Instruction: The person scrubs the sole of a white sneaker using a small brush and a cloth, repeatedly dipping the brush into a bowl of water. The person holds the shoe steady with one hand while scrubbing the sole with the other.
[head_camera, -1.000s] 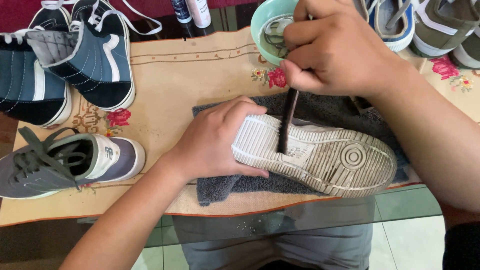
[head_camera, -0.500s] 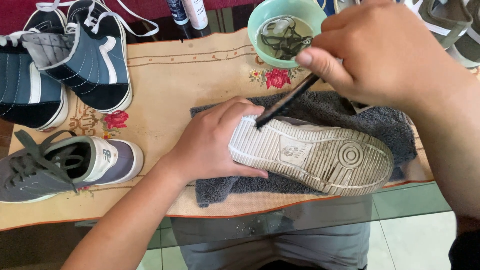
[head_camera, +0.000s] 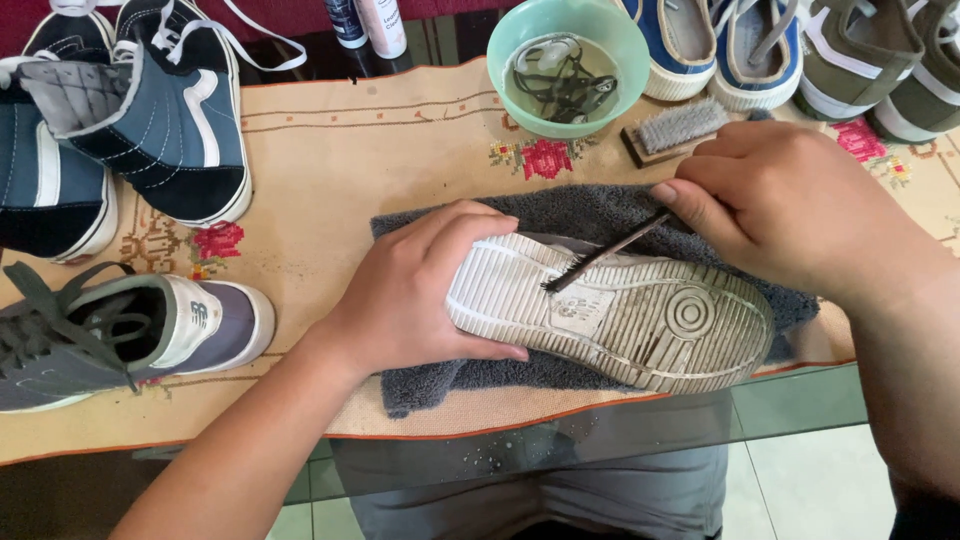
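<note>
— Where's our shoe (head_camera: 640, 320)?
— Center of the frame, sole up on the grey towel (head_camera: 560, 215). Our left hand (head_camera: 420, 290) is clamped over its toe end; our right hand (head_camera: 790, 205) pinches a thin dark brush (head_camera: 600, 255), bristles touching the sole.
— Room around us?
— Towel reaches near the counter (head_camera: 330, 150) front edge. Green bowl (head_camera: 567, 65) and scrub brush (head_camera: 678, 128) sit just above; grey sneaker (head_camera: 120, 335) lower left.
— Arms?
— Both forearms angle inward from the bottom corners.
</note>
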